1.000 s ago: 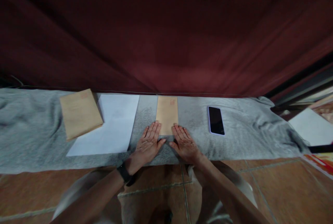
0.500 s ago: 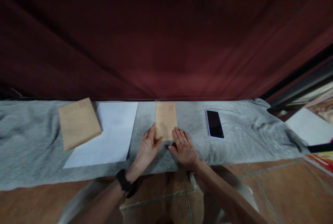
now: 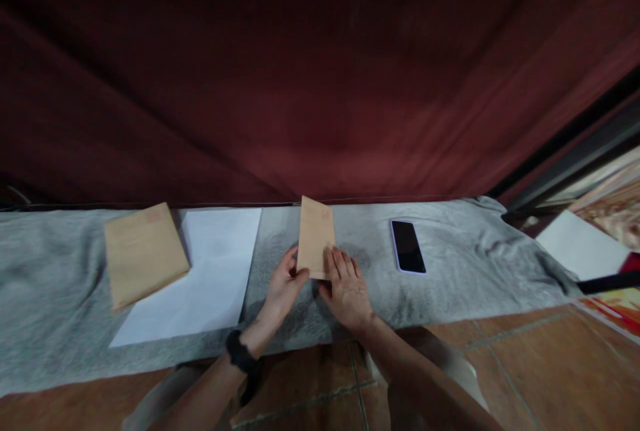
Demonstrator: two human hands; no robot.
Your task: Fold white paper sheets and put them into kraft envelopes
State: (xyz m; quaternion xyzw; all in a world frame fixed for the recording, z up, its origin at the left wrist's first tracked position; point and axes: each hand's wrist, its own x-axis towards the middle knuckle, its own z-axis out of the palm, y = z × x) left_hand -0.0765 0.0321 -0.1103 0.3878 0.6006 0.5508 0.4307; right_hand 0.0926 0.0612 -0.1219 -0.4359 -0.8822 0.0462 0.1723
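Note:
A narrow brown envelope [image 3: 315, 234] is tilted up off the grey cloth [image 3: 450, 271], its left edge raised. My left hand [image 3: 283, 287] grips its lower left edge between thumb and fingers. My right hand [image 3: 345, 287] lies flat with its fingers pressing on the envelope's lower right corner. A black band sits on my left wrist.
A stack of brown envelopes [image 3: 143, 251] rests on a white sheet of paper [image 3: 205, 274] at the left. A black phone [image 3: 407, 246] lies face up at the right. A dark red curtain [image 3: 320, 84] hangs behind. White paper [image 3: 580, 244] lies far right, tiled floor below.
Both hands lay flat at the envelope's near end. My left hand has since taken hold of its left edge and lifted it, while my right hand slid onto its lower corner.

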